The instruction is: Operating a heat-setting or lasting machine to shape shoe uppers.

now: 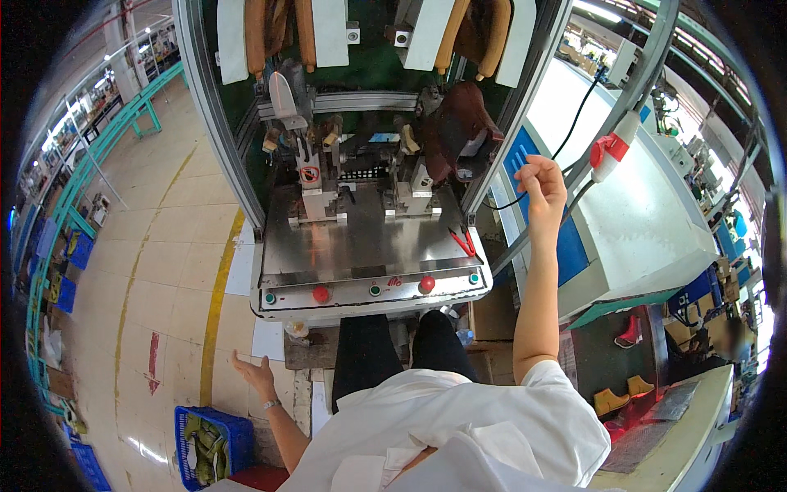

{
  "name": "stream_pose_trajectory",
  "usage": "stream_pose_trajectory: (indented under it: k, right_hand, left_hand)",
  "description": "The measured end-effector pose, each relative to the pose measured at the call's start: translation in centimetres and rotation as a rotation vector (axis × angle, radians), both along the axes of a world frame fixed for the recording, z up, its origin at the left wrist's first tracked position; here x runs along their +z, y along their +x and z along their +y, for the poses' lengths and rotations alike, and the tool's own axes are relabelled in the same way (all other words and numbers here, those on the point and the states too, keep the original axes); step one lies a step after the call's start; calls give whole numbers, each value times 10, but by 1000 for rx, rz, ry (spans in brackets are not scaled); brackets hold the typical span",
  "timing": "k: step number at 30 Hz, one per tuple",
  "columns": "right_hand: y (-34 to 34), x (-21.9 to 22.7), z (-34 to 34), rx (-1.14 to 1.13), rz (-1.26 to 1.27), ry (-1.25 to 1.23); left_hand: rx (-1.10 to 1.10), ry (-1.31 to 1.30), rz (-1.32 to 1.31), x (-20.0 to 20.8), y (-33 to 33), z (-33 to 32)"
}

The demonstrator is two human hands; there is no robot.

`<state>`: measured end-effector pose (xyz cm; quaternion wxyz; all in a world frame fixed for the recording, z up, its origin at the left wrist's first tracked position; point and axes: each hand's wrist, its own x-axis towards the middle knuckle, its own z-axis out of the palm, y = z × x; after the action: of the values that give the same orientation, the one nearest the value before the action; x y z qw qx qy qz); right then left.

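My left hand (pixel 257 379) is held low at the left, its fingers apart and nothing in it. Below it stands a blue basket (pixel 248 426) of olive-green pieces. My right hand (pixel 544 190) is raised beside the machine's right post, fingers bent and pinched. Slim blue sticks (pixel 522 152) show at its fingertips; whether they are held I cannot tell. On the machine's right station sits a brown leather boot upper (pixel 452 131), nearest to that hand. The left station has a bare upright form (pixel 282 98). Red-handled snips (pixel 464 242) lie at the metal table's right edge.
Red and green buttons line the machine's front panel (pixel 361 297). Brown boot-shaped forms (pixel 256 37) hang above. At right are a white cabinet (pixel 639 221), a cable with a red-and-white connector (pixel 608 149) and yellow boots (pixel 611 400). A green rail (pixel 90 164) runs along the left.
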<state>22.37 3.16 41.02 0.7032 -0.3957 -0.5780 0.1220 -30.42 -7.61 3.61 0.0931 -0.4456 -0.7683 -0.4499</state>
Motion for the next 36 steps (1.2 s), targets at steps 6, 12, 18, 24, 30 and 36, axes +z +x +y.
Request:
stream_pose_trajectory:
  k: [6, 12, 18, 24, 30, 36]
  right_hand:
    - [2, 6, -6, -47, -58, 13]
    - [-19, 32, 2, -82, -327, -34]
    - [-22, 50, 24, -622, -839, 457]
    - [-62, 60, -46, -578, -688, 609]
    - [-11, 69, -99, -350, -234, 208]
    - [70, 8, -133, -179, 60, 34]
  left_hand:
    - [75, -439, 56, 62, 8, 16]
    - [-463, 152, -12, 158, 98, 73]
    - [-1100, 245, 51, 271, 259, 100]
    - [-1231, 594, -191, 309, 365, 98]
    - [-1576, 582, -768, 300, 353, 53]
    - [-1796, -662, -1872, 300, 377, 33]
